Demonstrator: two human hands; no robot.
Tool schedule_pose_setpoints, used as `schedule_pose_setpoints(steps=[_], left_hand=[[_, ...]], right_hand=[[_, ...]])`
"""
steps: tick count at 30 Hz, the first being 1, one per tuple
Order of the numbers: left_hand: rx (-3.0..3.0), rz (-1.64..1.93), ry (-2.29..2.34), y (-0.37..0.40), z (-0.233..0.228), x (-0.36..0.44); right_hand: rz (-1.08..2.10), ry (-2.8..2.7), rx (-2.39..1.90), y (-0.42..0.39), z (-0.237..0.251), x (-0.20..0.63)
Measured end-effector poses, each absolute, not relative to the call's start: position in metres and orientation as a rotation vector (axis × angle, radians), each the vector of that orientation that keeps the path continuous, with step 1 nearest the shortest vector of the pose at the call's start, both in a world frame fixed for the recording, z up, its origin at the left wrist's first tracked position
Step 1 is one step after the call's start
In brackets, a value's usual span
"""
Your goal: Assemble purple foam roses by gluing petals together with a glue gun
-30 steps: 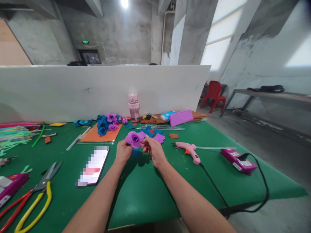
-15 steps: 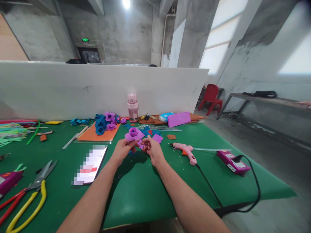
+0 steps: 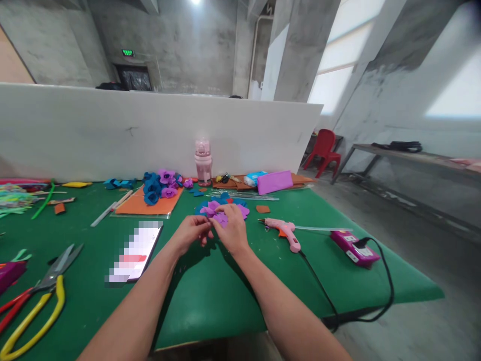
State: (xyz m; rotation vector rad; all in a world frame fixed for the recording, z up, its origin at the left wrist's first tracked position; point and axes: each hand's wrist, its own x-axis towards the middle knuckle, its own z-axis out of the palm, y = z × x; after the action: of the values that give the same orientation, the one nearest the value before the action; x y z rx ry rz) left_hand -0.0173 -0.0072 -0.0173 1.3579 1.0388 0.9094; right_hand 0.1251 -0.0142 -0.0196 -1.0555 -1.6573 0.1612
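Note:
My left hand (image 3: 192, 233) is closed in a pinch at the near edge of a purple flower (image 3: 211, 207) of soft sheet material. My right hand (image 3: 233, 229) curls over the same flower from the right, its thumb and fingers pressed on the petals. The hands partly cover the flower, so its centre is hidden. Loose purple petals (image 3: 245, 212) and blue petals (image 3: 224, 196) lie just behind the hands. To the right, a pink glue gun (image 3: 283, 229) lies on its side with a clear glue stick in its back.
Finished blue and purple flowers (image 3: 153, 188) lie on an orange sheet (image 3: 130, 204). A phone (image 3: 141, 250) and red-and-yellow-handled shears (image 3: 50, 281) are at left. A pink bottle (image 3: 203, 163) stands against the white partition (image 3: 93, 130). A purple power strip (image 3: 353, 248) sits at right, its cord over the edge.
My right hand has moved in onto the flower and closed on its petals. The flower, earlier upright in my left hand, now sits lower and is largely covered. The view shifted slightly.

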Motion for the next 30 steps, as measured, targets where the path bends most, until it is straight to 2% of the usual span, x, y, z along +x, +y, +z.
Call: schedule_pose_setpoints(steps=[9,23,30], left_hand=[[1.376,0.779,1.067,-0.012,-0.010,-0.015],[1.244,0.797,1.027,-0.010,-0.007,-0.022],[1.221,0.779,0.994,-0.010,-0.006,-0.024]], right_hand=[[0.174,-1.657,-1.051,-0.012,-0.019,0.128],[0.325,-1.655,-0.984,-0.007,-0.016,0.135],[0.269,-1.678,-1.017,-0.007,-0.018,0.135]])
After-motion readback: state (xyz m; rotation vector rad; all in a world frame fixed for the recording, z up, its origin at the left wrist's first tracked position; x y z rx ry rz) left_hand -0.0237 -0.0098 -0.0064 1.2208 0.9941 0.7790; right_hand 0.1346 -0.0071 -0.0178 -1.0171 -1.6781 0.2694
